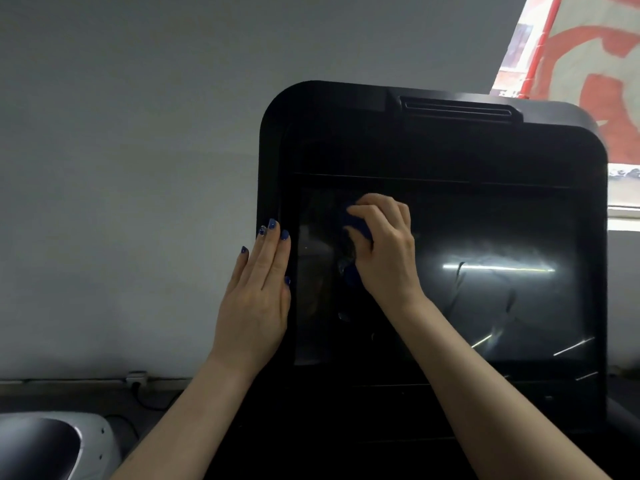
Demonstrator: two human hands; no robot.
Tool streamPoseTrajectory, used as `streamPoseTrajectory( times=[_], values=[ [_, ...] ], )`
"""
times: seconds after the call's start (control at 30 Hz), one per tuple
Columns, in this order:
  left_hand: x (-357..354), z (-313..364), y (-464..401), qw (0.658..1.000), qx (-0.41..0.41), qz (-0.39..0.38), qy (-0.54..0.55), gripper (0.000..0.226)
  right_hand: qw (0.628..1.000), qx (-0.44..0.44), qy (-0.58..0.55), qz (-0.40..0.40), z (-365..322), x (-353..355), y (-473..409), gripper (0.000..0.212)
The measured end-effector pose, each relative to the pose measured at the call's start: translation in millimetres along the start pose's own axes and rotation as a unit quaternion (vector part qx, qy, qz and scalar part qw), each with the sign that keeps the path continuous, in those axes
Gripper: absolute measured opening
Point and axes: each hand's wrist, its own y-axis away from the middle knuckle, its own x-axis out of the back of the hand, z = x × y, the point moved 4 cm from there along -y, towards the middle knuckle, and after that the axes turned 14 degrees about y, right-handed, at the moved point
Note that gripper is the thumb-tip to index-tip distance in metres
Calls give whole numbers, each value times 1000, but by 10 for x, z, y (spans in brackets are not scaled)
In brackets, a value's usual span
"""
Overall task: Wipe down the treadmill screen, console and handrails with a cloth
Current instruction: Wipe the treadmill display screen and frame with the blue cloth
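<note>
Grey wall fills the far side, and right in front of me stands the big black treadmill console, upright and tilted a touch toward me, with a slotted vent along its top edge. Set into it is the dark glossy screen, throwing back streaks of ceiling light on its right half. Low at the near left sits a white and dark moulded cover, with a wall socket and its cable beyond it. My left hand lies flat against the console's left edge, fingers straight and together, bracing, gripping nothing. My right hand is on the left part of the screen, fingers curled round a bunched blue cloth and pressing it to the glass, so I judge I'm on the screen step, with most of the glass to the right not yet covered. What could go wrong: the cloth is wadded so small that my knuckles or nails may drag on the glass and smear it, and pushing hard could rock the console if my left hand slips off the edge. Hard to see: most of the cloth is buried under my fingers, the handrails are out of view, the console's lower part is lost in darkness, and reflections hide any dirt.
</note>
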Motion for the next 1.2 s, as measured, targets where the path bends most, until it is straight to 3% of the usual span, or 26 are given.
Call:
streamPoseTrajectory(
  times=[0.27, 0.5, 0.7, 0.83, 1.03, 1.2],
  values=[
    [-4, -3, -7, 1000, 1, 1, 2, 53, 997, -61, -7, 44, 62, 28, -37, 22],
    [8, 4, -11, 1000, -1, 2, 11, 54, 999, 43, -14, -23, 178, 176, 175, 20],
    [-3, 0, -6, 1000, 6, -1, 18, 55, 999, -36, -10, 24, 286, 191, 133, 20],
    [-4, -3, -4, 1000, 7, -2, 19, 54, 999, 44, -18, -21, 368, 288, 245, 19],
    [-3, 6, -10, 1000, 7, -1, 15, 54, 1000, -4, 1, 4, 490, 326, 114, 21],
    [-4, 11, -13, 1000, 8, -5, 11, 54, 995, 82, -31, -53, 581, 400, 270, 19]
  ],
)
